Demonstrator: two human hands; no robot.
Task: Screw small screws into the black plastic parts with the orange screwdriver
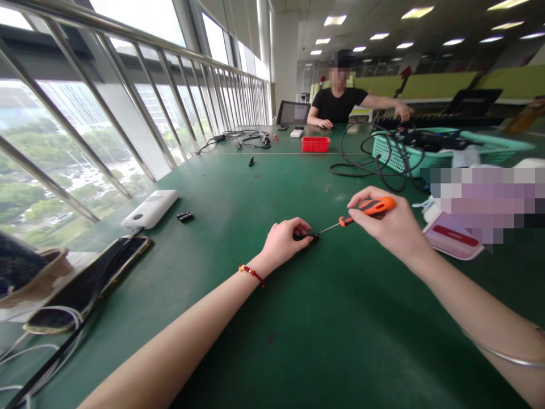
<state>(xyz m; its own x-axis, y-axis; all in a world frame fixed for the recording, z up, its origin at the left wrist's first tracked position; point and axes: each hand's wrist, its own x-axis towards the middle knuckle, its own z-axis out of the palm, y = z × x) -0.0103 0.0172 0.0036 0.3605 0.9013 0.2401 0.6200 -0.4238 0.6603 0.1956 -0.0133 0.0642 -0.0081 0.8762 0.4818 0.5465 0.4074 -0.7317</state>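
Observation:
My right hand (383, 218) is closed around the orange and black handle of a screwdriver (374, 205). Its thin metal shaft points left and down, and the tip meets a small black part (314, 236) on the green table (264, 318). My left hand (286, 241) pinches that black part against the tabletop, fingers curled over it. Most of the part is hidden by my fingers, so its exact kind does not show. Another small black piece (185, 217) lies to the left of my left hand, and a tiny black piece (251, 162) sits farther back.
At left are a white power bank (151, 209) and a phone (89, 284) with cables. A red bin (315, 144), loose cables (247, 136) and a teal basket (451, 147) stand farther back. A purple and white item (453, 236) is at right. A person (339, 102) sits opposite, reaching toward the basket.

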